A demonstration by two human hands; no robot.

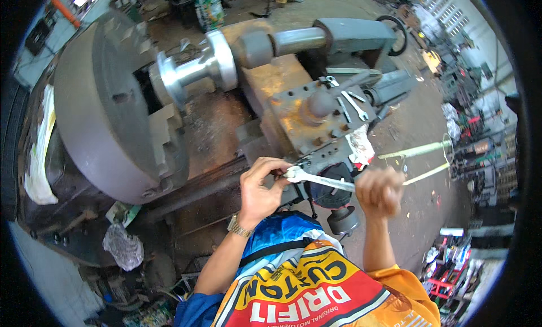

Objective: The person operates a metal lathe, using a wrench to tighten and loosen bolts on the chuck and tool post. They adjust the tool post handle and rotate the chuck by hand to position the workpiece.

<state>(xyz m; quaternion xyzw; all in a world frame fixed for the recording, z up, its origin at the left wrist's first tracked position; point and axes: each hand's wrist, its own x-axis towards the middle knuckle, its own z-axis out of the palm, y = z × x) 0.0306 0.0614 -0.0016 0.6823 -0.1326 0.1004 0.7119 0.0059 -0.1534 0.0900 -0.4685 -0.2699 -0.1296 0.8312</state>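
A silver wrench [324, 181] lies across the space in front of my torso, below the lathe's tool post. My left hand [262, 189], with a gold watch on its wrist, is closed in a pinch at the wrench's head; what lies between those fingertips besides the wrench is hidden. Blurred by motion, my right hand [379, 192] is wrapped round the handle's far end. Just beyond the wrench sits the rusty square tool post [288, 115] with a rounded knob [322, 103] on top. Another wrench [354, 106] rests on its right side.
At left stands the lathe's large chuck [96, 107], gripping a shiny flanged metal piece [195, 72]. The tailstock [355, 36] supports that piece from the right. A white rag [360, 145] hangs beside the tool post. Tools and parts line the right wall.
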